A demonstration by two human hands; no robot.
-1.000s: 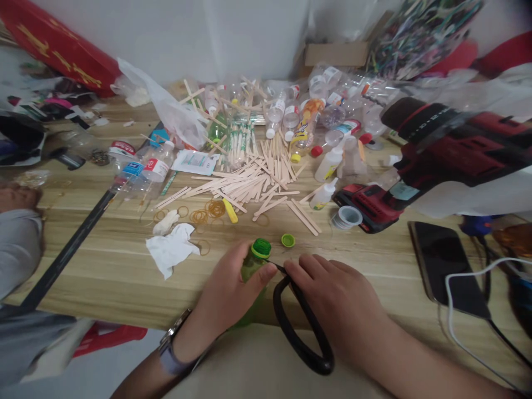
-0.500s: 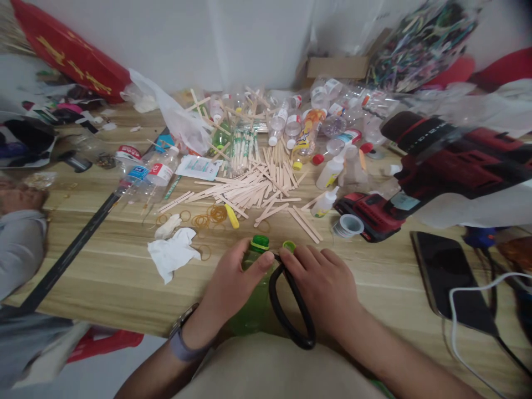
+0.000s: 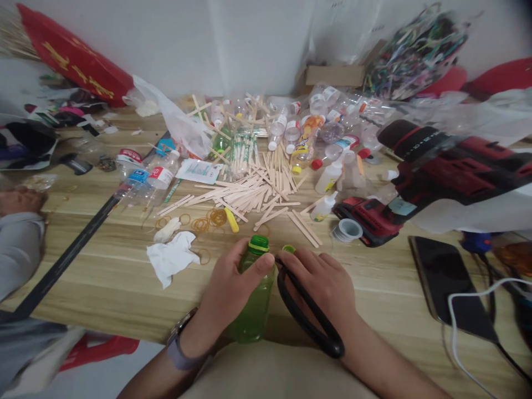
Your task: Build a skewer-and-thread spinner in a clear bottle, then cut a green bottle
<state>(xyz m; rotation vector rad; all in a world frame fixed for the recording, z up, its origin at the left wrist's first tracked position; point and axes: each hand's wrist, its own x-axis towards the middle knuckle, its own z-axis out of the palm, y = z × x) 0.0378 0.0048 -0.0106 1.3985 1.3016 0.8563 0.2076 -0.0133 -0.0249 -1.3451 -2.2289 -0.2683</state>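
My left hand is wrapped around a green plastic bottle, which stands upright and uncapped at the table's near edge. Its thumb lies across the bottle just below the neck. My right hand is closed beside it, gripping scissors with black loop handles; their blades are hidden. The pivot end of the handles is near my left thumb tip. A yellow-green cap shows at the right fingertips; whether the fingers touch it I cannot tell.
Wooden sticks, rubber bands and crumpled tissue lie beyond my hands. A red-black power drill and a phone are at right. Clear bottles crowd the back. Another person's hand rests at left.
The scissors' handles have swung right and toward me, away from the bottle, leaving more of it in view. My left hand keeps its hold on the bottle.
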